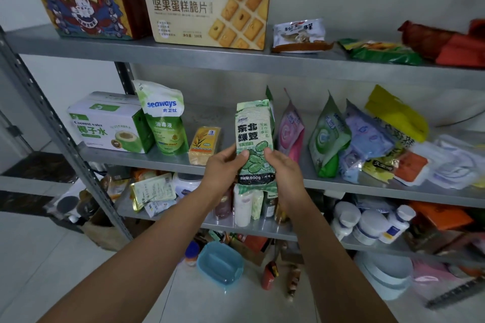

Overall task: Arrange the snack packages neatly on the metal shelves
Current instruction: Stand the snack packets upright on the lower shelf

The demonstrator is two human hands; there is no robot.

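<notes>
The metal shelves [183, 56] stood against a plain pale wall, dull grey sheet steel on punched uprights, over a light tiled floor. On the top shelf sat two stiff cardboard boxes side by side, a red-and-blue box [84, 5] on the left and a cream biscuit box [207, 14] to its right, with soft crinkled bags lying flat further right.

I held the green bean packet [256, 139] upright in the air, just in front of the middle shelf [131, 156], its bottom edge hanging below the shelf's front lip. It was a firm, brick-shaped plastic pack, glossy, with a black band near its foot. My left hand [225, 168] gripped its lower left side and my right hand [284, 173] its lower right, fingers curled behind and both thumbs pressed on the front.

To the left on that shelf stood a boxy coconut water carton [107, 123], a soft stand-up disinfectant pouch [164, 118] leaning beside it, and a small yellow block pack [204, 144]. To the right, a pink pouch [291, 131] and a green pouch [326, 139] leaned among a loose heap of bags. A round-cornered blue plastic tub [220, 262] lay on the floor below.
</notes>
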